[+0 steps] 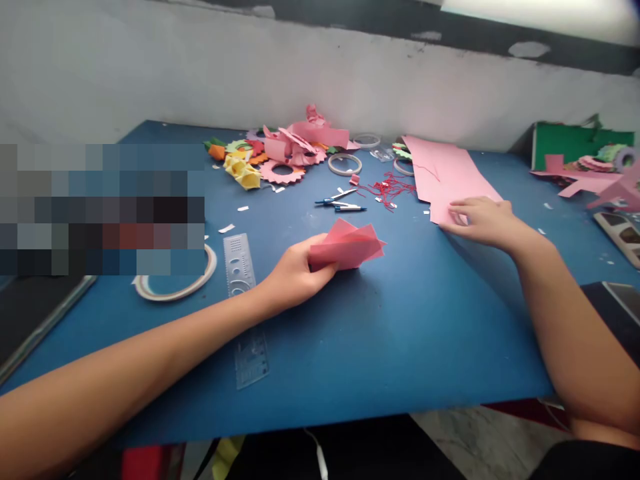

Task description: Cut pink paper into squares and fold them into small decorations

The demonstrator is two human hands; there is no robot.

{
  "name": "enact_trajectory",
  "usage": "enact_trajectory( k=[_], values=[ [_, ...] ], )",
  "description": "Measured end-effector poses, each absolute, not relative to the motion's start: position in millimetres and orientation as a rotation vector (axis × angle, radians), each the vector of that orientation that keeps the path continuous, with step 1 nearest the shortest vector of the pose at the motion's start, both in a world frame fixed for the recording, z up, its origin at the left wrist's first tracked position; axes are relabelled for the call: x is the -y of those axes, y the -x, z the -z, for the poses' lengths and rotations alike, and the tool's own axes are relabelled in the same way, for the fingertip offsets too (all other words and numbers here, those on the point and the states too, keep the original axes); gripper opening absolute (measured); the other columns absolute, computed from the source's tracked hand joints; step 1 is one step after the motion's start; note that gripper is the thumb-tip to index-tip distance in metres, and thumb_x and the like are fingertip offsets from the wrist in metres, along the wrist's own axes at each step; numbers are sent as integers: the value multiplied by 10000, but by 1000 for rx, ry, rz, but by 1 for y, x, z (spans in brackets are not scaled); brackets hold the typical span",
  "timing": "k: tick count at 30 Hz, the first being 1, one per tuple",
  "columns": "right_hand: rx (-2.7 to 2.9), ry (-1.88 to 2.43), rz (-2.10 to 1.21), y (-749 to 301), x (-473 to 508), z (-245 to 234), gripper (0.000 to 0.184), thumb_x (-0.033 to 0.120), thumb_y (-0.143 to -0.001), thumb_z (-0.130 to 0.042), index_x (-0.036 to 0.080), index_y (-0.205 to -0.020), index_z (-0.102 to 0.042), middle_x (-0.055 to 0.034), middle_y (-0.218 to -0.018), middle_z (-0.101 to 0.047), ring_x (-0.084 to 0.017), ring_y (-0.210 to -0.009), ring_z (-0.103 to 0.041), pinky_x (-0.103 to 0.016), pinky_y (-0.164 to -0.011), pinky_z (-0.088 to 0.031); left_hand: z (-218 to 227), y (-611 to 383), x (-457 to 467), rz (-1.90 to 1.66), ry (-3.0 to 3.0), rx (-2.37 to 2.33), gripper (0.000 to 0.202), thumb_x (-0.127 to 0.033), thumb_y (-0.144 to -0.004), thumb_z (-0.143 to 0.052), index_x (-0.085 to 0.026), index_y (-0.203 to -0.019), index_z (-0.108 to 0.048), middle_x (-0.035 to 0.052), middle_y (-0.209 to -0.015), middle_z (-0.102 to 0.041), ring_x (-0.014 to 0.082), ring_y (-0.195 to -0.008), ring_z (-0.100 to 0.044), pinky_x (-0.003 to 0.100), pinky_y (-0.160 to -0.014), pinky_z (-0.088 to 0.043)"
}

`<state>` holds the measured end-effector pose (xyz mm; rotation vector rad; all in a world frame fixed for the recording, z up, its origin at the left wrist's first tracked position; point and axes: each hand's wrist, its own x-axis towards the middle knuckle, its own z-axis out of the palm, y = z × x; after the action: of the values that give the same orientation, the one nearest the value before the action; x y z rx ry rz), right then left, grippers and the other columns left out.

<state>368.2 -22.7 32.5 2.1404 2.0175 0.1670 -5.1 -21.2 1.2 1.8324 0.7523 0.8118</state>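
Observation:
Near the middle of the table, my left hand (303, 275) is closed around several overlapping pieces of pink paper (347, 245), their pointed corners sticking out past the fingers. To the right, a long pink paper sheet (450, 170) stretches toward the wall, with a stepped cut along its left edge. My right hand (483, 219) has its curled fingers and thumb on the near end of this sheet, gripping it. A clear plastic ruler (245, 360) lies partly under my left forearm. Beyond the held paper lies a blue compass (340, 203).
Paper rings and scraps (283, 172) are heaped by the wall. Tape rolls (345, 164) and tangled red thread (393, 190) lie nearby. Another tape roll (175, 293) is at left, beside a blurred-out area. A green box (560, 143) and a phone-like object (620, 233) are at right.

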Motion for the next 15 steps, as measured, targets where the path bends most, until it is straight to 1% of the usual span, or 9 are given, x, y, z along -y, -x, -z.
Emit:
enact_trajectory(
  k=[3, 5, 7, 9, 12, 15],
  values=[
    [-1978, -2179, -181, -372, 20, -29, 568, 655, -830, -354, 178, -831, -663, -146, -1151, -629, -340, -1117, -507, -515, -855, -364, 0, 5, 20, -794, -1828, -755, 334, -290, -779, -603, -131, -1073, -619, 92, -1071, -704, 236, -975, -662, 370, -885, -528],
    [-1960, -2194, -197, -370, 18, -26, 603, 669, -825, -354, 159, -877, -670, -163, -1180, -616, -350, -1161, -475, -545, -885, -355, 0, 5, 20, -794, -1823, -757, 335, -291, -779, -600, -126, -1070, -618, 92, -1072, -703, 234, -974, -663, 364, -883, -527],
    [-1931, -2227, -226, -362, 16, -23, 619, 657, -825, -366, 130, -936, -672, -194, -1189, -608, -364, -1176, -455, -585, -907, -339, 0, 4, 20, -798, -1821, -756, 340, -287, -779, -597, -132, -1081, -622, 86, -1076, -704, 232, -980, -661, 361, -888, -524],
    [-1889, -2291, -263, -351, 14, -22, 580, 594, -840, -380, 104, -940, -672, -223, -1165, -614, -377, -1182, -444, -623, -926, -310, -1, 4, 21, -797, -1817, -756, 341, -280, -777, -595, -143, -1087, -629, 77, -1069, -709, 232, -976, -662, 361, -884, -525],
    [-1761, -2467, -226, -337, 7, -25, 470, 500, -825, -455, 84, -828, -675, -247, -1046, -636, -404, -1159, -450, -647, -933, -275, -3, 2, 21, -793, -1806, -764, 336, -278, -768, -599, -149, -1076, -640, 70, -1063, -714, 236, -976, -663, 360, -883, -526],
    [-1649, -2587, -105, -335, -1, -31, 454, 533, -770, -547, 106, -656, -647, -223, -825, -633, -398, -1049, -502, -625, -901, -299, -4, 1, 20, -799, -1792, -787, 325, -296, -763, -615, -141, -1048, -642, 72, -1050, -716, 237, -972, -663, 353, -871, -528]
  ],
)
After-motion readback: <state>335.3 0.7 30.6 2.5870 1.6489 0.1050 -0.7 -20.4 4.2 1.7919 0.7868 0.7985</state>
